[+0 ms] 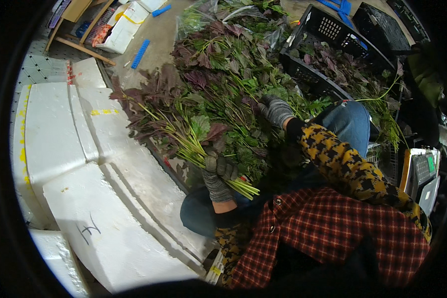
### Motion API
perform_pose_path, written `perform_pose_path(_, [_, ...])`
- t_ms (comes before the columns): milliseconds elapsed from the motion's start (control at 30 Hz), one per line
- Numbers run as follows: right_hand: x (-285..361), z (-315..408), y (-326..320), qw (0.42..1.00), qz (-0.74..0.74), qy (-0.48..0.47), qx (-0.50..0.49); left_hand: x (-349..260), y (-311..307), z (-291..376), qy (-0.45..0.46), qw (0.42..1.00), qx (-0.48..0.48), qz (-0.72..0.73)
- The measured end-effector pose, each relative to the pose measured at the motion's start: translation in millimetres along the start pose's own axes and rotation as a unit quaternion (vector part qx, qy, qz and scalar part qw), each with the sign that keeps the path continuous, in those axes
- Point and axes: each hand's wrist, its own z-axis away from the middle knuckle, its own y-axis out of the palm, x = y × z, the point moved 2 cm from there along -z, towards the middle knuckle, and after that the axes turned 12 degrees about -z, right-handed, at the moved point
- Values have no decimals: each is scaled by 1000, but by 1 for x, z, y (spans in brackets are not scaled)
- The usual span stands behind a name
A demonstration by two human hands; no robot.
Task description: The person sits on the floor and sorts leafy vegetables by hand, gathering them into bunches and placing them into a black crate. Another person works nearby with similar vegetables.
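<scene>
My left hand (220, 167), in a dark glove with a grey knit cuff, is closed around the pale green stems of a bunch of leafy greens (186, 139). The bunch's purple and green leaves fan out to the upper left, and its cut stem ends stick out below the fist. My right hand (276, 111), in a grey knit glove, rests at the right side of a large heap of purple-green leafy stems (223, 85). Its fingertips are partly hidden among the leaves, and whether they grip a stem cannot be told.
White foam boxes (108, 231) line the left side. A black plastic crate (320, 78) with more leafy stems stands at the upper right. A digital scale (424, 167) is at the far right. Blue plastic strips (140, 54) lie on the floor near a wooden frame (85, 50).
</scene>
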Motion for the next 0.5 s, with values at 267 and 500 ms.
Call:
perform_pose_path(267, [1,5,10,954,-248,105,-136,5,-18,-6,-12,999,33,7])
perform_pose_path(500, [22,90,3,762,-647,1,-29,18,-11,-15,-8,998,-16,53])
